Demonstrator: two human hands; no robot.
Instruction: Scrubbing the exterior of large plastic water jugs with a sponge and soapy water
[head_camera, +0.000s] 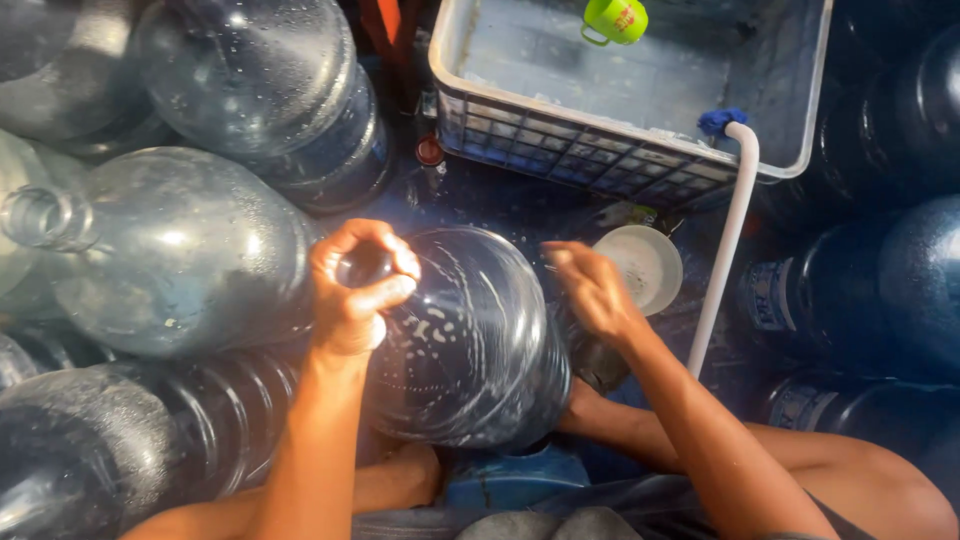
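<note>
A large clear-blue water jug (480, 350) lies tilted in front of me, streaked with soap suds. My left hand (355, 290) is closed around its neck at the upper left. My right hand (590, 290) rests on the jug's right shoulder with fingers curled, and whether it holds a scrubber is unclear. My knees show below the jug.
Several other big jugs (190, 250) are piled on the left, more (900, 290) on the right. A grey plastic crate (620, 160) full of water with a floating green cup (615, 20) stands ahead. A white pipe (725, 250) hooks over its rim beside a white bowl (645, 265).
</note>
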